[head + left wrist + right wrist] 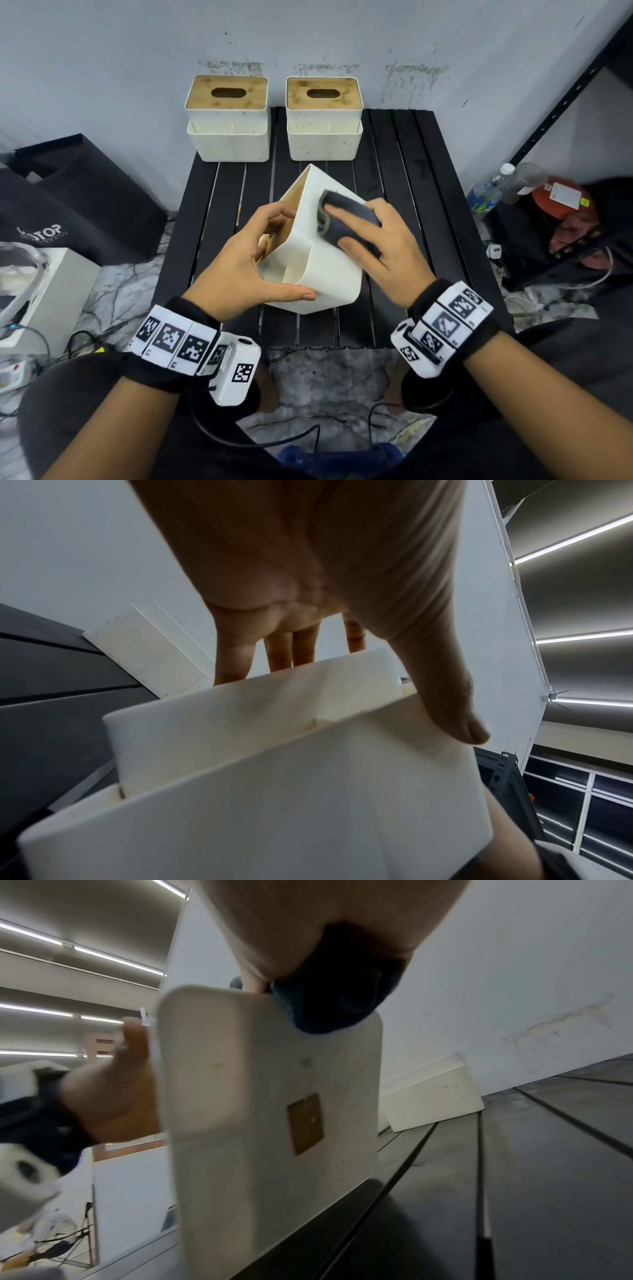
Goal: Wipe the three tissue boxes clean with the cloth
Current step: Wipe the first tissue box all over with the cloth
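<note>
The tilted box (318,270) stands on one edge in the middle of the black slatted table (428,212), tipped so that its wooden lid faces left and its underside faces right; in the right wrist view that underside shows a small brown patch. The left hand (246,260) grips the box, its thumb (445,696) laid along the near white wall and its fingers (291,647) reaching over the rim to the lid side. The right hand (380,250) lies flat on the upturned side of the box with its fingers spread, pressing a dark cloth (346,219) against the white surface; the cloth bunches out beyond the fingertips. Two more boxes, the left box (227,118) and the right box (324,118), stand upright side by side at the far edge of the table against the wall, well apart from the hands, their wooden lids speckled with dark spots.
</note>
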